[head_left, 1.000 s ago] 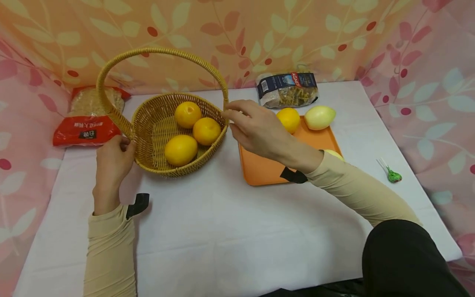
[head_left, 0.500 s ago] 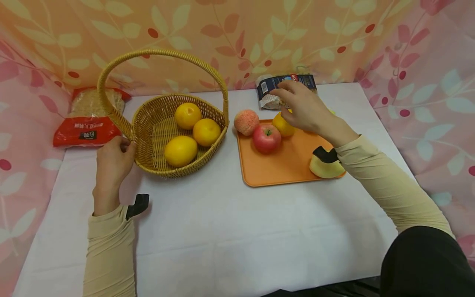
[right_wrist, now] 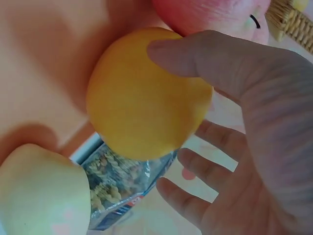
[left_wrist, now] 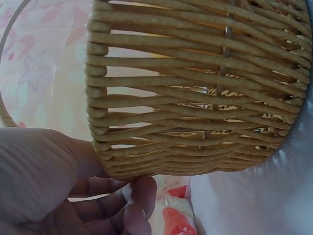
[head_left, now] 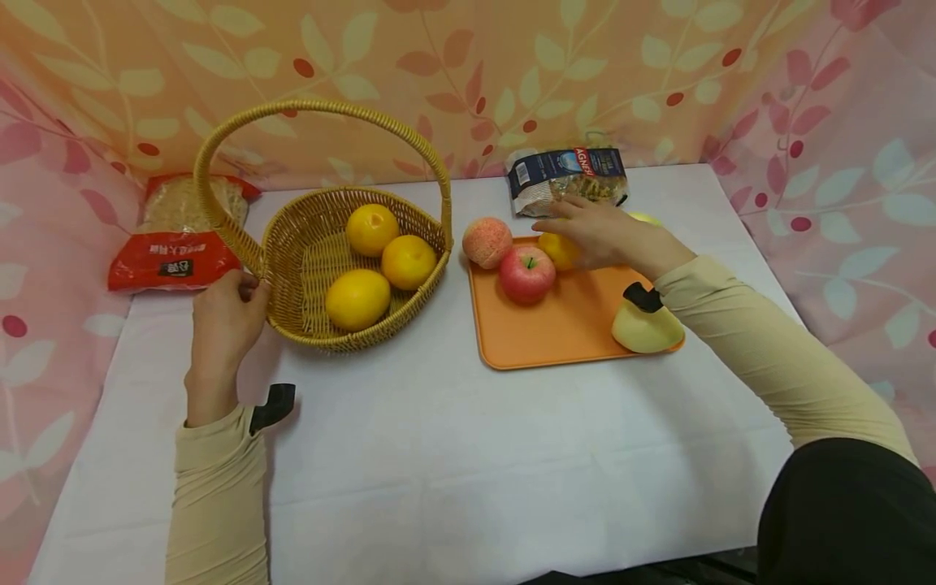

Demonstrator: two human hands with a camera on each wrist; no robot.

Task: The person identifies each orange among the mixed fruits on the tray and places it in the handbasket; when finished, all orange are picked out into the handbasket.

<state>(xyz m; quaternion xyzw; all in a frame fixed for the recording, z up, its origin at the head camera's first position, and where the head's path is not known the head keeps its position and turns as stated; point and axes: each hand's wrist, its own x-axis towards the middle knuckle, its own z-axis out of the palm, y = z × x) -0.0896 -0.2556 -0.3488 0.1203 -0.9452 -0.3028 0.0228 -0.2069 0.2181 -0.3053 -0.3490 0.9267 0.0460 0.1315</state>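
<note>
On the left, my left hand (head_left: 227, 313) pinches the rim of a wicker basket (head_left: 288, 244) at the foot of its tall handle; the left wrist view shows thumb and fingers either side of the rim (left_wrist: 124, 171). Two oranges (head_left: 372, 230) and a yellow oval fruit (head_left: 357, 300) lie inside. Over an orange tray (head_left: 541, 337), my right hand (head_left: 610, 234) reaches around an orange (right_wrist: 146, 98). Its thumb overlaps that orange in the right wrist view, with spread fingertips near its far edge. A red apple (head_left: 527, 275) and a peach (head_left: 487, 242) sit beside it.
A pale yellow fruit (head_left: 643, 327) lies at the tray's front right corner. Another pale fruit (right_wrist: 44, 191) is mostly hidden behind the right wrist in the head view. A pasta bag (head_left: 566, 175) lies behind the tray, and a red bag (head_left: 171, 258) behind the left hand.
My right hand has left the basket's right side, moved right and come down around the orange on the tray, uncovering the apple and peach. My left hand has stayed on the rim.
</note>
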